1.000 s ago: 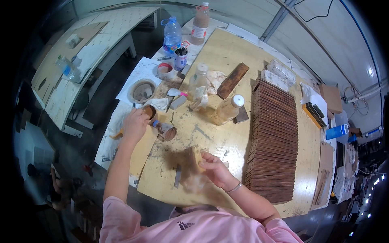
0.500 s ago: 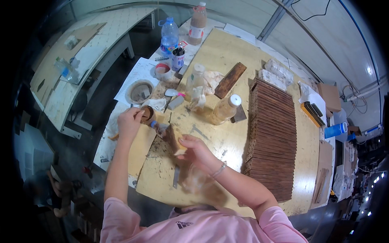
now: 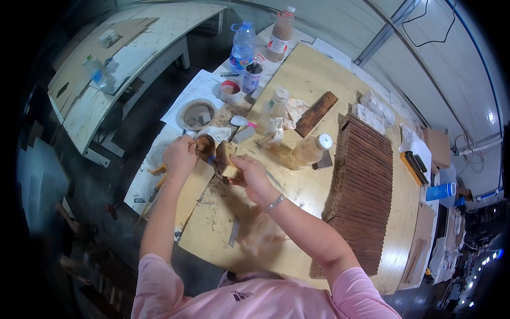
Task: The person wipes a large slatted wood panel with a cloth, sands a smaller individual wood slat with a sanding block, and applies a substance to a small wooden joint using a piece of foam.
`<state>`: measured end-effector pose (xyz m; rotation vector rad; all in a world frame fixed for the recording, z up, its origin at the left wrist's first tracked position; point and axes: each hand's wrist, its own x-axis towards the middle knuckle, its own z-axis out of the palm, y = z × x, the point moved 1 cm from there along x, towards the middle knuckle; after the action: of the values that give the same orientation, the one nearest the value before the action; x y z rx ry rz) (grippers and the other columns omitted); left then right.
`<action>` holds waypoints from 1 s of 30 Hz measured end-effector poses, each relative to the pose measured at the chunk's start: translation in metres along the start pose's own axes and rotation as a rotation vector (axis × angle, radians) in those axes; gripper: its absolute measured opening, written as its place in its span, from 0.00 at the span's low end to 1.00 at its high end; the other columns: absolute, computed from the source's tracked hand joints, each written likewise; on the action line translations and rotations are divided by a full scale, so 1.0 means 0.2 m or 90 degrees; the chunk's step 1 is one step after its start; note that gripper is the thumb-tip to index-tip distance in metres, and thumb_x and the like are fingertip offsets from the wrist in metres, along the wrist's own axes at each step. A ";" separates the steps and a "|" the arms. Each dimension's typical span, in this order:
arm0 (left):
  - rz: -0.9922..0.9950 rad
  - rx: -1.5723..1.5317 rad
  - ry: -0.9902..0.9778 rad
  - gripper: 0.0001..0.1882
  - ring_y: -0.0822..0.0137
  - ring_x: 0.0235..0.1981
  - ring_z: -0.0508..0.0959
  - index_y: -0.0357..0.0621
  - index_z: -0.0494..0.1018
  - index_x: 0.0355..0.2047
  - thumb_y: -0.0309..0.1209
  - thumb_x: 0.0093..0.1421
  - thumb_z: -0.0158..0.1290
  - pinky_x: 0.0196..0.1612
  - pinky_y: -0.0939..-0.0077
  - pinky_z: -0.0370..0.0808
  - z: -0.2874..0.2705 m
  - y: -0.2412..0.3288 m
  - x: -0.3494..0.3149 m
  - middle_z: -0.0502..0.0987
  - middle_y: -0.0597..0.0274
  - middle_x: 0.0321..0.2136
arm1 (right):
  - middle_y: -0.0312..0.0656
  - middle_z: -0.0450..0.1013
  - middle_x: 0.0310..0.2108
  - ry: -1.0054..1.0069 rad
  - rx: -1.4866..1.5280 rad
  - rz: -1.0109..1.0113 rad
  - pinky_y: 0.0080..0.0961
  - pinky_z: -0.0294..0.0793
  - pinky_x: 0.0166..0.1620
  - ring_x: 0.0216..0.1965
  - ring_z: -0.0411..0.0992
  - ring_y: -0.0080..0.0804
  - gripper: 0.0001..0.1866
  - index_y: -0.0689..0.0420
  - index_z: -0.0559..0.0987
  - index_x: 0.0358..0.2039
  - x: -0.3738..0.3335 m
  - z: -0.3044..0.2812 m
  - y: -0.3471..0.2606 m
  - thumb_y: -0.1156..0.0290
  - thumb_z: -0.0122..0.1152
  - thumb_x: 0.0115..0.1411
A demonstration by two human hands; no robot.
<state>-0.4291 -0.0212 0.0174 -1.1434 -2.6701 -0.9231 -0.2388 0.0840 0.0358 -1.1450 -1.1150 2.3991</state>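
Note:
My right hand [image 3: 253, 178] grips a yellowish block [image 3: 228, 159] with a dark brown, stained face. The block is tilted, right beside a small brown cup [image 3: 206, 142]. On the cup's other side, my left hand [image 3: 179, 155] is closed, its fingertips near the rim. A small dark tip shows above those fingers, but what they hold is mostly hidden. Beyond the cup lie a crumpled white cloth [image 3: 219, 133] and a round tub [image 3: 196, 115] with grey pieces inside. A grey block [image 3: 244, 134] rests near a white, pink-handled tool [image 3: 241, 122].
A long row of brown wooden strips [image 3: 364, 186] covers the board's right side. Bottles [image 3: 311, 150] and a dark wooden piece [image 3: 317, 114] stand or lie mid-board. A metal ruler [image 3: 234, 233] lies near me. Large bottles [image 3: 243, 45] stand at the back; another table [image 3: 133, 58] is far left.
My right hand has brought the block leftward and farther from me, up beside the cup. My left hand stays by the cup. The whole view has shifted slightly.

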 end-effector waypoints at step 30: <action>-0.536 -0.914 -0.021 0.02 0.76 0.22 0.71 0.44 0.77 0.32 0.27 0.61 0.59 0.28 0.78 0.71 0.08 -0.22 -0.24 0.75 0.69 0.23 | 0.43 0.76 0.29 -0.054 0.055 0.016 0.25 0.76 0.24 0.24 0.75 0.31 0.12 0.64 0.77 0.37 0.15 0.17 0.04 0.69 0.49 0.71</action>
<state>-0.4222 -0.0654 -0.0322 0.1657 -2.1765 -3.1366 -0.2840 0.0750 0.0266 -1.0443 -1.0159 2.5103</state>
